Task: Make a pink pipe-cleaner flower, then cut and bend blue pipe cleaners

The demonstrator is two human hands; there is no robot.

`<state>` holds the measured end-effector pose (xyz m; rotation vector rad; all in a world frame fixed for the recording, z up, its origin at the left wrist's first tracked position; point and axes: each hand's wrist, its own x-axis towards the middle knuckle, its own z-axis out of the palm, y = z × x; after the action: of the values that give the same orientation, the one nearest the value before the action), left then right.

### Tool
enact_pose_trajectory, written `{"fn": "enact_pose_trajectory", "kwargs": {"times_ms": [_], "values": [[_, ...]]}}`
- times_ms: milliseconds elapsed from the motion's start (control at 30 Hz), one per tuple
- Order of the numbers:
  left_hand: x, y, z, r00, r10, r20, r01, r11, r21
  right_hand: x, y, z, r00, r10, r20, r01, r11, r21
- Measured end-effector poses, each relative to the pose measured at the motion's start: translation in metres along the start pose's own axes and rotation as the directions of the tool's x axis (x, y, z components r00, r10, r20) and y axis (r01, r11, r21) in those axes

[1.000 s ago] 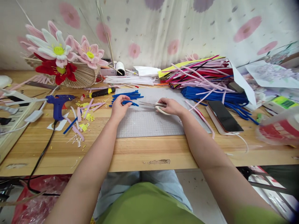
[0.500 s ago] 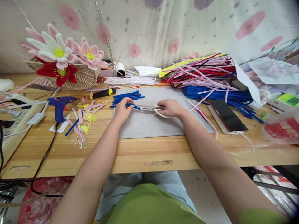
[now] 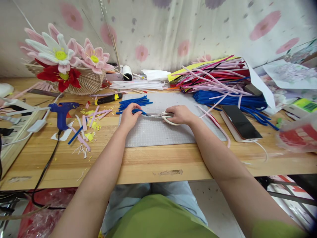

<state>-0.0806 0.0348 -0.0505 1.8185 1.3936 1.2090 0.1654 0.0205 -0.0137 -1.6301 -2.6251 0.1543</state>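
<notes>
Between the fingertips of my left hand (image 3: 129, 116) are blue pipe cleaners (image 3: 144, 113), their ends poking out to the right. My right hand (image 3: 180, 114) is wrapped round white-handled scissors (image 3: 170, 121), whose blades point left and meet the blue ends. Whether the blades are apart there is too small to tell. Just behind my left hand lies a pile of short blue pipe cleaners (image 3: 136, 101) on the grey cutting mat (image 3: 158, 135). Both hands are over this mat.
At left stand a blue glue gun (image 3: 61, 114) and fuzzy flowers (image 3: 59, 54) amid scraps. A black-and-yellow utility knife (image 3: 108, 99) lies behind the mat's left corner. To the right are a long blue pipe cleaner bundle (image 3: 228, 99), a phone (image 3: 241, 122) and a plastic tub (image 3: 298, 134).
The hands, scissors and blue pipe cleaners hold nearly the same place. The whole view has shifted very slightly.
</notes>
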Motion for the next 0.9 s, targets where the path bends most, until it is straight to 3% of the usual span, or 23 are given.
{"fn": "enact_pose_trajectory", "kwargs": {"times_ms": [300,467,600,700,800,900], "values": [[0.001,-0.001,0.001,1.000,-0.024,-0.019,0.023,0.999,-0.046,0.000,-0.002,0.000,1.000,0.000,-0.006,0.001,0.999,0.033],[0.001,0.001,0.002,0.995,-0.091,-0.038,0.082,0.976,-0.200,0.001,0.000,0.000,1.000,-0.005,-0.024,0.005,1.000,0.024],[-0.001,0.009,0.006,0.979,-0.202,-0.030,0.160,0.849,-0.503,0.002,0.002,0.002,0.998,-0.004,-0.059,0.008,0.998,0.069],[-0.004,0.014,0.011,0.962,-0.263,0.076,0.245,0.698,-0.673,0.004,0.002,0.005,0.997,-0.002,-0.074,0.012,0.990,0.138],[-0.006,0.016,0.015,0.944,-0.301,0.138,0.304,0.625,-0.719,0.005,0.003,0.006,0.997,-0.006,-0.078,0.021,0.981,0.195],[-0.006,0.018,0.016,0.935,-0.333,0.122,0.314,0.618,-0.721,0.006,0.002,0.006,0.997,-0.009,-0.077,0.027,0.972,0.232]]}}
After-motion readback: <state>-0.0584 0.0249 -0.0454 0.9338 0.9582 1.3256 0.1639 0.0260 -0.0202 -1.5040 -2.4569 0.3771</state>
